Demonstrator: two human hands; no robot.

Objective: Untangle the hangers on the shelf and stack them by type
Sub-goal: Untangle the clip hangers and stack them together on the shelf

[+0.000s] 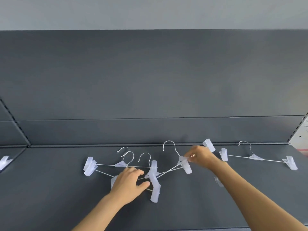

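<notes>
A tangle of clear plastic clip hangers (154, 174) with metal hooks lies on the dark grey shelf (50, 189). My left hand (129, 184) rests on the tangle's left part, fingers spread over its rods. My right hand (199, 156) pinches the centre piece of one hanger (182, 161), which is lifted and tilted; its hook points up and its far clip (209, 145) sticks out behind my hand. A single clip hanger (255, 157) lies apart at the right.
The shelf's back panel (150, 80) rises right behind the hangers. Another clear clip (5, 161) shows at the far left edge. A small clear piece (218, 181) lies beside my right forearm. A white upright (300, 135) stands at the right end.
</notes>
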